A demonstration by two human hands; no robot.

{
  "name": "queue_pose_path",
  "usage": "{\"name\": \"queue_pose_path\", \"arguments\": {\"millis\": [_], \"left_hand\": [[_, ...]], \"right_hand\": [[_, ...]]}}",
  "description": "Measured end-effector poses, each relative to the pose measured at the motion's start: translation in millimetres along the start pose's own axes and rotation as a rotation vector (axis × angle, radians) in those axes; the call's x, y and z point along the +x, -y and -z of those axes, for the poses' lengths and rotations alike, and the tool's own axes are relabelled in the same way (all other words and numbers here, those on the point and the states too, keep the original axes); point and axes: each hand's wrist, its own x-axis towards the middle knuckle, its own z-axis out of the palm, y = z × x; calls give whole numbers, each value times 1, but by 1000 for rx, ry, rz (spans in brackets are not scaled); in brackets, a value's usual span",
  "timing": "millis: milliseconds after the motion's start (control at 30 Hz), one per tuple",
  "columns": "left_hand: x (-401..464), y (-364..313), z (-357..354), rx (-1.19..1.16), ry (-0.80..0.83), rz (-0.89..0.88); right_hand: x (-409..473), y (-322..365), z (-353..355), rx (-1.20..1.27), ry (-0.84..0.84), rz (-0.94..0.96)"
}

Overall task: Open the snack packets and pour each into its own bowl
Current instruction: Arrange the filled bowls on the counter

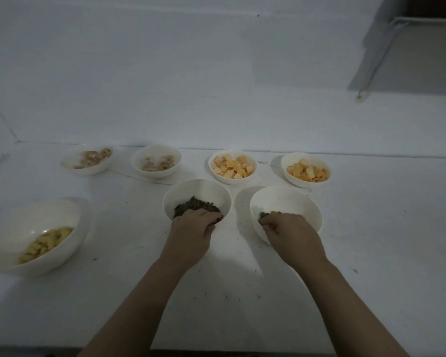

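Bowls, seven of them and all white, sit on a white bench [371, 253] seen from the head camera. Four stand in a row along the far edge: two toward the far left hold pale brownish round snacks [95, 157] [158, 162], though the dim, blurred view leaves their kind unclear, and two toward the far right hold orange-yellow cubes [232, 166] [307, 171]. A larger bowl [16, 228] near the left edge is tilted in the wide-angle view and holds yellow pieces [45, 244].

Nearer the front, around the middle of the bench, are two more bowls side by side, close together but apart. The left hand [193, 229] reaches over the near rim of the left one [198, 188]; its fingers [211, 215] curl down into a heap of dark green twisted snacks [196, 204], seemingly gripping some. The right hand [289, 229] reaches over the near rim of the right bowl [294, 199], fingers bent down onto a few small coloured candies [268, 214] at the bottom; whether it is pinching any I cannot tell, since the hand covers them.

Dark crumbs [245, 207] speckle the bench around the two near bowls. Beyond the far right corner stands a thin metal frame leg [379, 63] against the wall.
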Motion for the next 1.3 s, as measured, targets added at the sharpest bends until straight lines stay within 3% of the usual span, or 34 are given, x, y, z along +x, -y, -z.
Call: {"name": "queue_pose_path", "arguments": {"millis": [133, 267, 400, 467, 533, 600, 800, 1067, 1300], "left_hand": [[-15, 15, 18, 63, -217, 38], [-43, 45, 46, 145, -363, 236], [-75, 88, 72, 299, -216, 722], [-83, 108, 78, 331, -108, 865], [-88, 128, 79, 353, -84, 841], [-90, 142, 78, 322, -160, 738], [-70, 175, 86, 181, -211, 542], [-39, 220, 88, 174, -215, 265], [-24, 232, 104, 107, -109, 210]], "right_hand": [[3, 42, 5, 127, -46, 174], [12, 88, -8, 212, -9, 292], [24, 136, -35, 223, 77, 354], [28, 153, -53, 179, 121, 342], [30, 170, -68, 123, 166, 284], [30, 184, -81, 86, 161, 223], [30, 204, -117, 69, -79, 34], [49, 204, -138, 81, -346, 110], [65, 212, -140, 121, -294, 65]]}}
